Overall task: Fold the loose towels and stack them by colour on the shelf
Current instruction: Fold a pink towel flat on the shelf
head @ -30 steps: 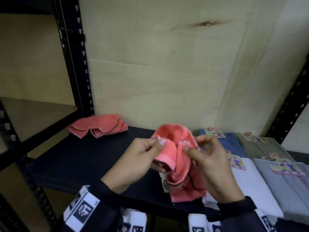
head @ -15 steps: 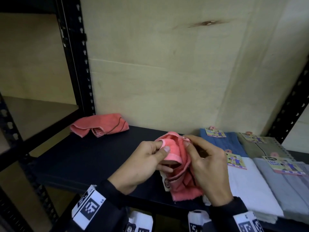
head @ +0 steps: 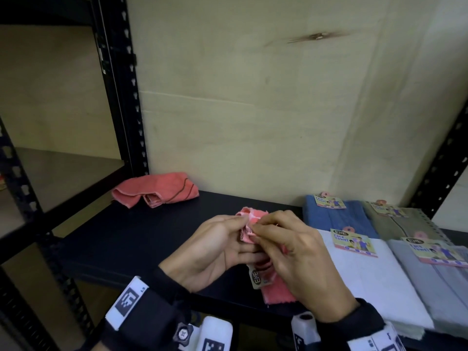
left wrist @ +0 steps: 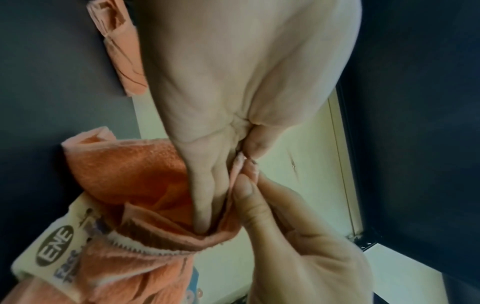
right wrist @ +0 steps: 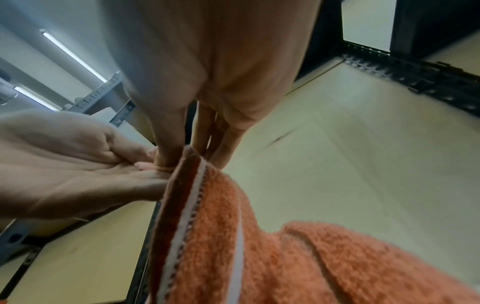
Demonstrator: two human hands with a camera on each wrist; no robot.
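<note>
A loose pink towel (head: 277,291) with a brown stripe and an ENE paper label (head: 256,276) hangs bunched between my two hands above the front of the black shelf (head: 141,239). My left hand (head: 215,245) pinches its top edge between thumb and fingers. Pressed close against it, my right hand (head: 293,249) pinches the same edge. In the left wrist view the towel (left wrist: 124,170) wraps my left hand (left wrist: 215,185). From the right wrist camera the towel (right wrist: 233,236) drops from my right hand (right wrist: 187,156). A second pink towel (head: 157,190) lies roughly folded at the back left.
Folded labelled towels fill the shelf's right side: blue (head: 329,216) and olive (head: 405,221) at the back, white (head: 367,274) and grey (head: 435,279) in front. A black upright post (head: 119,97) stands at the left, a plywood wall (head: 253,110) behind.
Both hands have come together and sunk toward the shelf. The towel, held apart and higher a second ago, is now gathered into a tight bunch between the fingers.
</note>
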